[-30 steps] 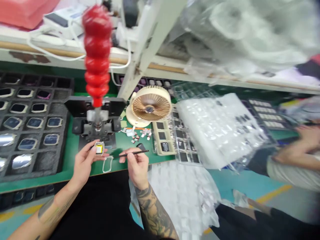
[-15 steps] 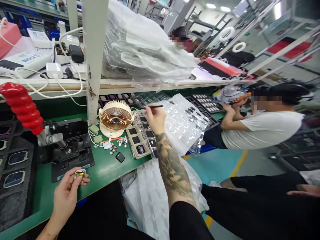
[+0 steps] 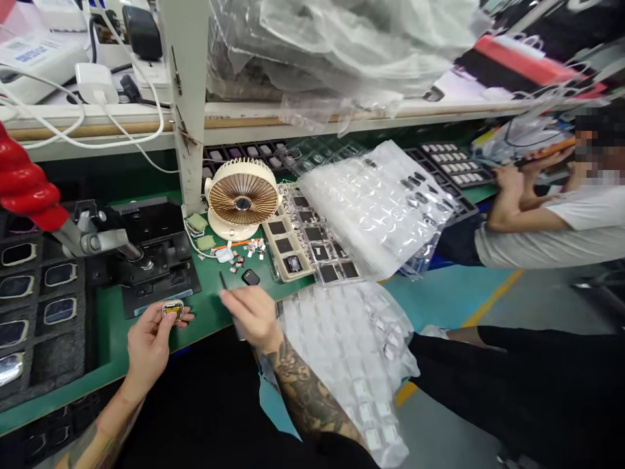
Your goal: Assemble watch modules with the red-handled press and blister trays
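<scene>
Small case (image 3: 172,311): rounded square with a pale, smooth rim and a yellow patch inside; it lies in the fingers of the left hand.
Slim tool (image 3: 223,280): dark and thin; a short length pokes up past the right hand's fingertips, the rest hidden by the fingers.
Bench top (image 3: 209,312): flat green surface beneath and between both hands.
Press base (image 3: 161,281): black, hard-edged plate just beyond the left hand.
Press handle (image 3: 29,189): glossy red, ribbed in rounded bulges, up and left of the left hand.
Foam tray (image 3: 53,355): dark grey and coarse-grained, with square pockets, left of the left hand; rounded screens sit in some.
Black piece (image 3: 250,277): smooth rounded square, just beyond the right hand.
Fan (image 3: 243,203): cream round housing with thin radiating ribs, farther beyond the right hand.
White sheet (image 3: 371,215): shiny, pocketed film, ahead and right of the right hand.
Plastic bag (image 3: 327,345): cloudy, wrinkled film right beside the right hand.
Left hand (image 3: 150,337): thumb laid over the case and fingers beneath, closed on it.
Right hand (image 3: 254,316): fingers drawn together, pinching the tool, apart from the case.
</scene>
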The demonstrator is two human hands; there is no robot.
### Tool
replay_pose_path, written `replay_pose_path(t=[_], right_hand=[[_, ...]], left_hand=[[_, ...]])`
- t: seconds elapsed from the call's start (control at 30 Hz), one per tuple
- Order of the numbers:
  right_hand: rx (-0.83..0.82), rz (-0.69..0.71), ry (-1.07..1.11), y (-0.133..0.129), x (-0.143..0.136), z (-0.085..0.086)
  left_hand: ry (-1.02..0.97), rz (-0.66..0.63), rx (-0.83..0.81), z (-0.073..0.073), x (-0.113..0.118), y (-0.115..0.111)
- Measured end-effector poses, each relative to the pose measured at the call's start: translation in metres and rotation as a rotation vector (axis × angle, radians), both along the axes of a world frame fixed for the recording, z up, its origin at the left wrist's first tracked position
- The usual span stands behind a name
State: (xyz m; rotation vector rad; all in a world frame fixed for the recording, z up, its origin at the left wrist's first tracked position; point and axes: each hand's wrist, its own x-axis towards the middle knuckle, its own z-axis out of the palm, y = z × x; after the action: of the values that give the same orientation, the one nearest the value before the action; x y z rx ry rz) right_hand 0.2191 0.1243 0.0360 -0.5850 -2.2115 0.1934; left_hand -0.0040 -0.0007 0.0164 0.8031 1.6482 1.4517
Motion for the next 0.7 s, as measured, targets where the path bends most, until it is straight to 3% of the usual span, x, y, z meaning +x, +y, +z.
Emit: replay_pose_path(t=[0.1, 0.2, 0.3, 0.47, 0.57, 0.7], right_hand=[[-0.029, 0.027, -0.304, -0.015, -0.022, -0.020], [-0.097, -0.020, -0.422, -0.011, -0.022, -0.021], [-0.170, -0.115, -0.350, -0.005, -0.004, -0.013], [-0.288, -0.420, -0.261, 0.007, 0.026, -0.009], [-0.329, -0.445, -0.316, 0.011, 0.029, -0.017], [-0.322, -0.452, -0.200, 0.010, 0.028, -0.029]], left_hand=[[-0.005, -0.006, -0.012, 0.003, -0.001, -0.001], [-0.003, 0.023, 0.008, 0.003, 0.000, -0.002], [0.010, 0.043, 0.054, 0.003, 0.002, -0.002], [-0.054, 0.044, 0.114, 0.003, 0.002, -0.001], [-0.037, -0.001, 0.073, 0.004, 0.001, -0.001], [0.010, -0.052, 0.008, 0.013, 0.004, 0.004]])
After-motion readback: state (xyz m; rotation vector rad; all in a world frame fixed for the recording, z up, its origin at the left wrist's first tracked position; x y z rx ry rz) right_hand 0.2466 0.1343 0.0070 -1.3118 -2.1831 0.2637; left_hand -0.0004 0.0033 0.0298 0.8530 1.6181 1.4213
